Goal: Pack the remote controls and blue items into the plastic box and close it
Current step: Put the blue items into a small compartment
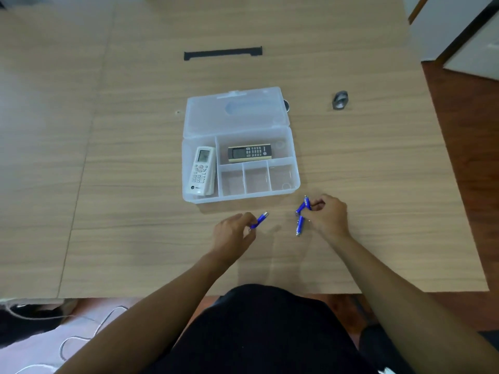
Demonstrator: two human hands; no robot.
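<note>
The clear plastic box [295, 182] lies open on the table, its lid [235, 114] folded back flat. A white remote [201, 170] fills the left compartment and a black-and-tan remote [249, 153] lies in the large back one. The three small front compartments hold nothing. My left hand [233, 233] pinches one small blue item [259, 220] just in front of the box. My right hand [328, 214] grips a blue item [303, 205], and another blue item [299, 225] hangs below it near the table.
A dark metal object [340, 100] lies to the right behind the box. A black strip [222, 53] is at the far middle of the wooden table [108, 184]. White cables [81, 338] lie on the floor at lower left.
</note>
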